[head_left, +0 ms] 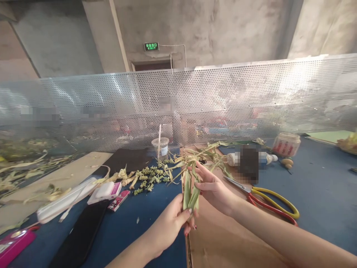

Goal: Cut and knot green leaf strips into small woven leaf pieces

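A bundle of long, pale green leaf strips (192,195), much like dried corn husk, stands upright in the middle of the head view. Its folded lower end is pinched between the thumb and fingers of my left hand (173,219). Higher up, my right hand (213,188) has its thumb against the strips and its fingers reaching behind their top, closed lightly on them. Loose dry strips (210,150) lie just beyond, partly hidden by the bundle. To the right of my right hand are scissors (260,195) with one yellow and one red handle.
Small knotted green pieces (152,176) lie left of a brown board (223,238). Behind stand a plastic cup (161,149) with a straw and a perforated metal screen (223,96). A jar (287,144) sits at right; a black phone (80,234) and magenta device (16,243) at left.
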Demonstrator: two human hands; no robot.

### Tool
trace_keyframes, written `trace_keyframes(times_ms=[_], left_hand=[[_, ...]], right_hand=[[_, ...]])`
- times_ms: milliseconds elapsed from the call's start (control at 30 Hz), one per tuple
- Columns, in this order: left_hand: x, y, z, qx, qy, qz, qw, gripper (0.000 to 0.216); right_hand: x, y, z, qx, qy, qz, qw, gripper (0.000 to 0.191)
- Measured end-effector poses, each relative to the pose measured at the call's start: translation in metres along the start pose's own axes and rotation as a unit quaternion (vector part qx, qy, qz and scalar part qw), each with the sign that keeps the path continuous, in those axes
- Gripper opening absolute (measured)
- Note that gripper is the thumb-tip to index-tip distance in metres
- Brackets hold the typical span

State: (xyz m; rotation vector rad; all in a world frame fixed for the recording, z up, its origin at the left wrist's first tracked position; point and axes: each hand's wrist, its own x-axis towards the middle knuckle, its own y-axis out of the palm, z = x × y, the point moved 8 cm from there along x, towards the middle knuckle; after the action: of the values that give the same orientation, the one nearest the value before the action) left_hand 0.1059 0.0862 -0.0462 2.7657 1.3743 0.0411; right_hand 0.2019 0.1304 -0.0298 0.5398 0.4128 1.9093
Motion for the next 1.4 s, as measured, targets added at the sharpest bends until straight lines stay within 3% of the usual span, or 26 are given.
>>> trace_keyframes(times_ms=[167, 333, 700, 933, 1200, 1400], left_hand=[[-0.001, -0.001, 0.005, 0.010, -0.014, 0.002, 1.000, 0.010], [-0.002, 0.001, 0.004, -0.001, -0.027, 0.003, 1.000, 0.018], [-0.003, 0.001, 0.009, -0.149, -0.089, -0.016, 0.985, 0.017], [-0.002, 0.001, 0.010, -0.201, -0.108, -0.024, 0.973, 0.013], [-0.003, 0.002, 0.009, -0.204, -0.107, -0.039, 0.972, 0.023], [-0.001, 0.004, 0.008, -0.204, -0.083, -0.011, 0.975, 0.021]], right_hand=[[0.004, -0.003, 0.006, 0.000, -0.030, -0.001, 1.000, 0.075], [0.005, -0.006, 0.010, -0.014, -0.046, -0.024, 0.999, 0.069], [0.001, -0.010, 0.013, -0.084, -0.074, -0.084, 0.990, 0.073], [-0.001, 0.001, 0.018, -0.096, -0.087, -0.038, 0.991, 0.075], [-0.005, 0.007, 0.026, -0.139, -0.120, -0.041, 0.982, 0.044], [-0.006, 0.009, 0.032, -0.183, -0.135, -0.052, 0.972, 0.036]])
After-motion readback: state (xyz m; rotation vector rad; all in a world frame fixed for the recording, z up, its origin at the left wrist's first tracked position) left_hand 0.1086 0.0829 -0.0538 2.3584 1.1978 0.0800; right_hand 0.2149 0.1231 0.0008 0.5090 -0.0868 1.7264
